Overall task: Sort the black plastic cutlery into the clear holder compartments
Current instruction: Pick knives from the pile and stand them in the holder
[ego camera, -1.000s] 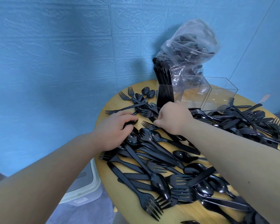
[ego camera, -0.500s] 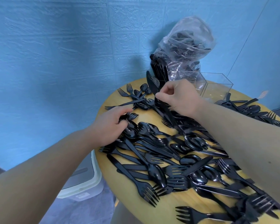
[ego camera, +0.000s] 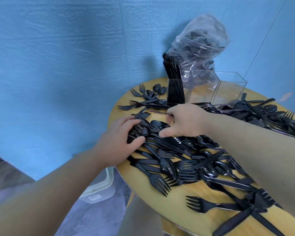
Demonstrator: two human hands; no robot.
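a: where does the cutlery lie?

b: most of the black plastic cutlery (ego camera: pixel 186 150) is heaped loose over the round wooden table (ego camera: pixel 180 200), forks, spoons and knives crossed over one another. the clear holder (ego camera: pixel 206 89) stands at the far edge; its left compartment (ego camera: pixel 175 92) is packed with upright black pieces, while the middle and right ones look bare. a clear bag (ego camera: pixel 199 48) with more pieces sits behind it.

a: and the hands?

b: the left hand (ego camera: pixel 121 142) lies flat on the heap, fingers spread and straight, pressing spoons down, gripping nothing. the right hand (ego camera: pixel 186 123) reaches over the pile with thumb out and fingers curled toward a thin piece (ego camera: pixel 157 112) near the holder; whether it actually pinches it cannot be told, the blur hides the fingertips.

a: how should the pick go?

b: judged from this, one piece is best drawn by its handle end while the flat hand pins its neighbours, since tines snag easily. then match it to its kind's compartment, dropping it in upright.
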